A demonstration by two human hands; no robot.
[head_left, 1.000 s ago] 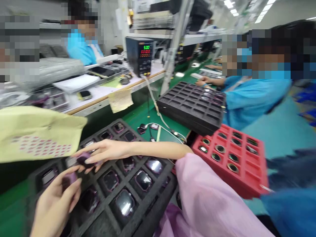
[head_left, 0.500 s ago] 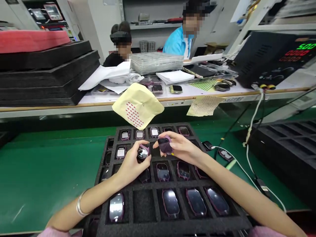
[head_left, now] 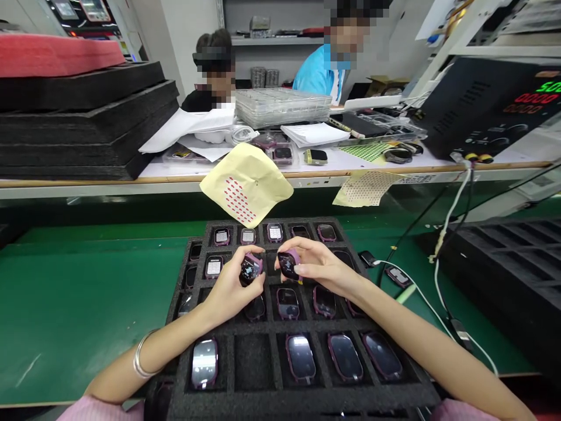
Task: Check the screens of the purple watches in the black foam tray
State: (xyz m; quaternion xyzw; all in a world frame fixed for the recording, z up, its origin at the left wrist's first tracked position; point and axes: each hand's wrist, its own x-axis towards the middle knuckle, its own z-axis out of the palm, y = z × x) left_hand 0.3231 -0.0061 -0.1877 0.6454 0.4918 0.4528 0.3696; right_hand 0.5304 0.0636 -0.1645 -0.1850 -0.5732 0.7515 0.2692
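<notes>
My left hand (head_left: 239, 275) is closed around a purple smartwatch (head_left: 251, 268) whose lit screen faces up toward me. Opposite it, my right hand (head_left: 313, 263) grips a second purple smartwatch (head_left: 288, 264), also with a lit pattern on its dark screen. The two watches are a short gap apart above a black foam tray (head_left: 253, 403). Several more purple watch bodies lie in the tray's pockets, such as a dark-screened watch (head_left: 300, 358) in the front row. A few in the rear rows, like one watch (head_left: 274, 232), show white screens.
Yellow sticker paper (head_left: 248, 184) hangs from the shelf edge. Stacked black foam trays (head_left: 79, 128) stand at left, and a power supply (head_left: 491, 111) at right. White cables (head_left: 438, 327) run beside another foam tray (head_left: 504, 263). Two people sit beyond the shelf.
The watch in my right hand has tilted and shifted slightly left; its screen, dark before, now shows a lit pattern. My left hand's watch has turned a little, showing its display more clearly.
</notes>
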